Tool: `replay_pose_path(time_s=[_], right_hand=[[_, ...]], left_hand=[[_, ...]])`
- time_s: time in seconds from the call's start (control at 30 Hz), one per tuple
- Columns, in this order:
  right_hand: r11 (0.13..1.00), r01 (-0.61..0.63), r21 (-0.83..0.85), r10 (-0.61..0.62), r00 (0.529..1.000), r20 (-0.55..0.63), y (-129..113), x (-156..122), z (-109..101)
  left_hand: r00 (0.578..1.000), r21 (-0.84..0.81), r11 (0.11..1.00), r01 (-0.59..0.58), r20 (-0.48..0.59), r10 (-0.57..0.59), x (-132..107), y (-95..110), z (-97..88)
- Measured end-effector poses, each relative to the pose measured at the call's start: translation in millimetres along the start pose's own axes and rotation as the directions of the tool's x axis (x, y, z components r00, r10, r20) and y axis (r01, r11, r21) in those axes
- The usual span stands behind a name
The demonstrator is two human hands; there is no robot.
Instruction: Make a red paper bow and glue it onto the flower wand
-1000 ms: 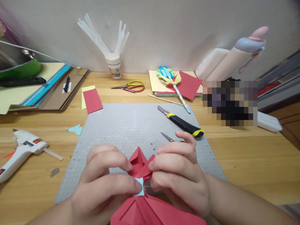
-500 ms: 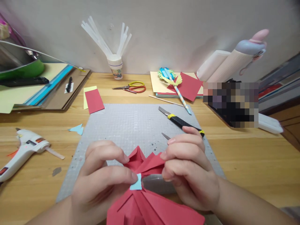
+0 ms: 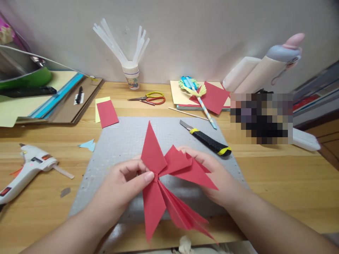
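A folded red paper bow (image 3: 154, 158) with pointed, pleated wings is held up over the grey cutting mat (image 3: 127, 141). My left hand (image 3: 123, 181) pinches it at the narrow middle, thumb on the front and fingers behind. Behind the upper right wing is my right hand (image 3: 214, 173), its fingers mostly hidden by the paper they support. A black and yellow utility knife (image 3: 209, 141) lies on the mat beyond my right hand, blade out.
At left lie a white glue gun (image 3: 29, 169) and blue paper scraps (image 3: 88, 145). Farther back are red paper (image 3: 108, 114), scissors (image 3: 148, 98), a paper cup (image 3: 131, 76) of glue sticks, and a paper flower (image 3: 193, 88) on stacked sheets. A blurred patch (image 3: 261, 120) covers something at right.
The red bow has been turned over and raised away from me; the light-blue piece at its middle no longer shows. My left thumb now presses the other face, and my right hand moved behind a wing.
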State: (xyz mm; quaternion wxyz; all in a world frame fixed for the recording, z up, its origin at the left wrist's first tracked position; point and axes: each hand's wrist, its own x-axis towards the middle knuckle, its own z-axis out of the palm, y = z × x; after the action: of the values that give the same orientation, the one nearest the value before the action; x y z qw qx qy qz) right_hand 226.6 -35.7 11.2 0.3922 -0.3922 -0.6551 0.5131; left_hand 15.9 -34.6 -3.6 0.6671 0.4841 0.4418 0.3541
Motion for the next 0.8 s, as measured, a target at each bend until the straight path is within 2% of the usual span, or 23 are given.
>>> replay_pose_path(time_s=[0.07, 0.13, 0.37, 0.63, 0.8], right_hand=[[0.997, -0.005, 0.074, 0.006, 1.0, -0.013, 2, 1, 1], [0.991, -0.004, 0.135, 0.009, 0.999, -0.034, 4, 1, 2], [0.992, -0.024, 0.12, 0.029, 0.999, -0.039, 8, -2, 2], [0.986, -0.12, 0.116, 0.128, 0.99, -0.064, 12, -3, 3], [0.981, -0.185, 0.064, 0.19, 0.977, -0.1, 12, -1, 4]], left_hand=[[0.995, -0.095, 0.991, 0.095, 0.0, -0.095, 0, 0, 0.7], [0.989, -0.154, 0.978, 0.142, -0.008, -0.145, 1, 0, 1.7], [0.976, -0.269, 0.941, 0.205, -0.02, -0.219, 5, 3, 4.3], [0.956, -0.436, 0.851, 0.291, 0.149, -0.251, 7, 3, 6.0], [0.947, -0.407, 0.859, 0.309, 0.217, -0.237, 9, 5, 6.8]])
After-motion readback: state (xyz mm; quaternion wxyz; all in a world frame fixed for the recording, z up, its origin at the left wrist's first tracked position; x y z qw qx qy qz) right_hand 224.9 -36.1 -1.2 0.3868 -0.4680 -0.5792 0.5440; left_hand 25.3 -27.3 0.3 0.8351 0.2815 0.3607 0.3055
